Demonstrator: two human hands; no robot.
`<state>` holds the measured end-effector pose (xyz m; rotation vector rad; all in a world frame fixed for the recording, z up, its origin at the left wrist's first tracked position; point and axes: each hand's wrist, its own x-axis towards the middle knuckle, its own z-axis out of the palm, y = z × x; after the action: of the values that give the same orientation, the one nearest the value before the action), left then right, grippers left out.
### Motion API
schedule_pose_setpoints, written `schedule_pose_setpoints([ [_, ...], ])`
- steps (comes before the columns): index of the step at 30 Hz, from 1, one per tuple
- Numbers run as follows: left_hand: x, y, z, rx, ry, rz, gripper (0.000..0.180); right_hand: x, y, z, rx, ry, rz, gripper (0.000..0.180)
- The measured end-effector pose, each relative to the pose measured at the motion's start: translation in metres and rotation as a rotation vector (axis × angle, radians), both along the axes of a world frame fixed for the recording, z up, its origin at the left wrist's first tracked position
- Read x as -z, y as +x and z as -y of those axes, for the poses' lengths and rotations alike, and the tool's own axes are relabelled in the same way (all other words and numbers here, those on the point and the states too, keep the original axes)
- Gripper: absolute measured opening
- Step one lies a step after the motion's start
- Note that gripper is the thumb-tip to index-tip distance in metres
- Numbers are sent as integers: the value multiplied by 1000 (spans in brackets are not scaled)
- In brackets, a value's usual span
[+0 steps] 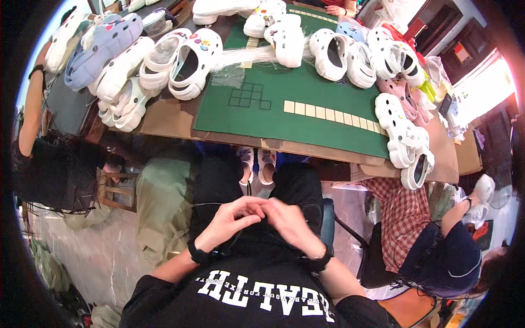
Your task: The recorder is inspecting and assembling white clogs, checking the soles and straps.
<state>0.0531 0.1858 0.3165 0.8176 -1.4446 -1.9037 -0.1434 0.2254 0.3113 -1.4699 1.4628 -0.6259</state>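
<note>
1. I see my left hand (227, 221) and my right hand (290, 221) brought together over my lap, fingertips touching in front of the black trousers (298, 188).
2. The fingers of both hands are curled and pinched toward each other; something thin may lie between them, but I cannot tell what, nor whether either hand truly grasps it.
3. A thin dark cord (210, 204) runs from the left hand's knuckles out to the left across my thigh.
4. Each wrist carries a black band.
5. Ahead of my knees stands a work table with a green mat (306, 90) on it, marked with a row of tan squares (333, 115).
6. White clogs (194, 63) crowd the mat's left and far edges, and more white clogs (402, 134) line its right edge; a pale blue clog (101, 46) lies at the far left.
7. Under the table a small pair of white clogs (257, 164) shows just beyond my knees.
8. At my right sits another person in a red checked shirt (402, 210).
</note>
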Motion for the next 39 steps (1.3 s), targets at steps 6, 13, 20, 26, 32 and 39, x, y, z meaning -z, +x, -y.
schedule_pose_setpoints([
  [6, 10, 42, -15, -97, -38, 137, 13, 7, 40, -2, -259, 53, 114, 32],
  [13, 5, 40, -13, 42, -194, 115, 12, 20, 37, -6, -546, 157, -67, 38],
  [20, 8, 58, 8, -496, 107, -66, 27, 2, -6, -21, -368, 69, 132, 34],
  [26, 7, 75, 16, -582, 103, -104, 28, 0, -48, -46, -160, 50, 157, 28],
  [32, 12, 67, 16, -572, 88, -58, 28, -8, -70, -55, -19, 92, 29, 27],
  [39, -5, 15, -1, -220, -183, 271, 22, -6, -37, -36, 18, -405, -96, 28],
])
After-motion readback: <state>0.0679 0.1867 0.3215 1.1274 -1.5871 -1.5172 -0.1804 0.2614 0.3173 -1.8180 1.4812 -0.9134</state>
